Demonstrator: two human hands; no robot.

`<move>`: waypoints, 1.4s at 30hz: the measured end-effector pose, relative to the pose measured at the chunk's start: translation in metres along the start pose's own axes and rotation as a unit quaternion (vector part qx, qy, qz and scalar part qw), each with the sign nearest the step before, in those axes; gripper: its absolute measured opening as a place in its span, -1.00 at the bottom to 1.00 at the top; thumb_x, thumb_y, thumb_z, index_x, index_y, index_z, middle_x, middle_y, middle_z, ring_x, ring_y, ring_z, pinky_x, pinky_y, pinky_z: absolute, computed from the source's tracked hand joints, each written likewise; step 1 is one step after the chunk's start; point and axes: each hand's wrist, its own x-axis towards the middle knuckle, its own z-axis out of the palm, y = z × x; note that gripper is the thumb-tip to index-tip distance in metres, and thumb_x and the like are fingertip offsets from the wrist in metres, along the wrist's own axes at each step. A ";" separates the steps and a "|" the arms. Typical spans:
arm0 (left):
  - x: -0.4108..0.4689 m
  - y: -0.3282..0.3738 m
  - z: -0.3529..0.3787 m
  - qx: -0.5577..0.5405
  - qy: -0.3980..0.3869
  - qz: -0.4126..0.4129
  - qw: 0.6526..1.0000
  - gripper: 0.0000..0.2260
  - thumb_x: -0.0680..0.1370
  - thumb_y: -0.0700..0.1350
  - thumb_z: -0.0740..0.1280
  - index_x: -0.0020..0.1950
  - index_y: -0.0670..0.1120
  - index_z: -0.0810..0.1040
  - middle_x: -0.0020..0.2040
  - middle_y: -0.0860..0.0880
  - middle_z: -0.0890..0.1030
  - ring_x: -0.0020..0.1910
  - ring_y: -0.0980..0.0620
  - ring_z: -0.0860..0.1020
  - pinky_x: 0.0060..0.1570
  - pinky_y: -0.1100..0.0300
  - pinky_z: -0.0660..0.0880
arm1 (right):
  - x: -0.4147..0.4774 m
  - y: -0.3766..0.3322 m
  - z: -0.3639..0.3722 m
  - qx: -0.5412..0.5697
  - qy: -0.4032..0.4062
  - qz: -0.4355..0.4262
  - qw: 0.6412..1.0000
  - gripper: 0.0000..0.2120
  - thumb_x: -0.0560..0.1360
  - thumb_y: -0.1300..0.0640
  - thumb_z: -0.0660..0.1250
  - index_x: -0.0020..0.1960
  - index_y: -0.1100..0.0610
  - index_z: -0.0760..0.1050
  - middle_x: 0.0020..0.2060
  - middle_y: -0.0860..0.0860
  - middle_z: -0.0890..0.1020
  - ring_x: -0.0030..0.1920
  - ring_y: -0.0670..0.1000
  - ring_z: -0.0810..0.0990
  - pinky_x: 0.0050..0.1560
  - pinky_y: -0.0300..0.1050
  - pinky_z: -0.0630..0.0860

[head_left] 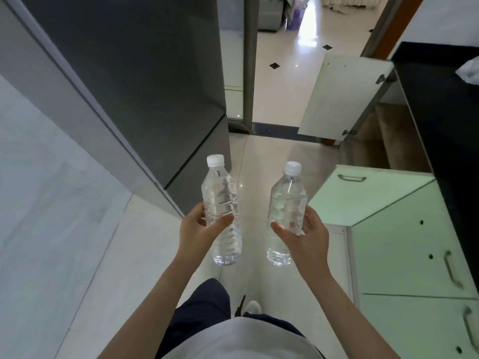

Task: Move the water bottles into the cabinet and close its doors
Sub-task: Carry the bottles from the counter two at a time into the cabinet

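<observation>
I hold two clear plastic water bottles with white caps upright in front of me, above the tiled floor. My left hand [198, 229] grips the left bottle [220, 200] round its middle. My right hand [305, 235] grips the right bottle [286, 203] the same way. The cabinet [373, 141] stands open under the black counter at the right. Its far door [339, 99] is swung out into the passage, and its near green door [363, 195] is swung out towards me. The inside of the cabinet looks dim and brownish.
A tall dark grey fridge [145, 86] fills the left side of the narrow passage. Green lower cabinet fronts with metal handles [414, 255] line the right. The black counter [445, 130] runs above them. A doorway ahead opens onto a bright tiled room.
</observation>
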 end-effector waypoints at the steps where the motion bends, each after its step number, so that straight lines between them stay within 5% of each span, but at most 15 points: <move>1: 0.021 0.001 0.006 0.010 -0.003 -0.007 1.000 -0.72 0.34 0.01 0.56 -0.03 -0.06 0.64 -0.20 0.04 0.68 -0.32 0.29 0.56 -0.32 0.46 0.44 | 0.019 0.003 0.004 -0.005 0.003 0.007 1.000 -0.53 0.30 0.25 0.60 0.16 0.08 0.56 -0.04 -0.07 0.70 -0.06 -0.12 0.68 -0.10 -0.27 0.58; 9: 0.217 0.024 0.058 0.060 -0.065 -0.002 0.996 -0.80 0.38 -0.09 0.58 -0.07 -0.05 0.63 -0.25 0.04 0.68 -0.36 0.26 0.56 -0.34 0.41 0.45 | 0.188 0.004 0.054 -0.007 0.058 0.047 0.997 -0.52 0.26 0.26 0.63 0.12 0.08 0.58 -0.10 -0.08 0.71 -0.12 -0.15 0.68 -0.15 -0.32 0.58; 17: 0.412 0.134 0.132 0.042 -0.195 0.035 0.979 -0.62 0.40 -0.10 0.56 0.18 -0.07 0.61 -0.04 -0.01 0.69 -0.12 0.05 0.65 -0.30 0.40 0.52 | 0.351 -0.065 0.062 0.002 0.172 0.005 0.985 -0.53 0.30 0.18 0.62 0.15 0.07 0.55 -0.06 -0.06 0.70 -0.10 -0.11 0.69 -0.11 -0.20 0.64; 30: 0.578 0.214 0.348 0.103 -0.301 0.033 0.947 -0.69 0.36 -0.04 0.58 0.06 0.07 0.62 -0.12 0.05 0.69 -0.15 0.04 0.64 -0.25 0.25 0.55 | 0.571 -0.048 -0.037 0.049 0.293 0.078 0.952 -0.55 0.30 0.30 0.59 0.03 -0.08 0.53 -0.10 -0.15 0.68 -0.11 -0.22 0.67 -0.20 -0.43 0.54; 36: 0.634 0.285 0.459 0.091 -0.359 0.054 0.927 -0.69 0.35 -0.05 0.60 0.04 0.03 0.63 -0.13 0.05 0.71 -0.19 0.12 0.66 -0.23 0.30 0.58 | 0.668 -0.062 -0.104 0.029 0.328 0.095 0.939 -0.48 0.30 0.17 0.61 0.21 0.02 0.54 0.00 -0.08 0.69 -0.03 -0.13 0.68 -0.01 -0.14 0.64; 42: 0.685 0.323 0.545 0.102 -0.424 0.083 0.896 -0.69 0.35 -0.09 0.60 0.04 -0.01 0.63 -0.14 0.03 0.71 -0.22 0.16 0.66 -0.23 0.29 0.57 | 0.731 -0.072 -0.140 0.024 0.407 0.094 0.908 -0.59 0.31 0.23 0.61 0.10 0.08 0.56 -0.12 -0.05 0.71 -0.13 -0.14 0.70 -0.13 -0.26 0.62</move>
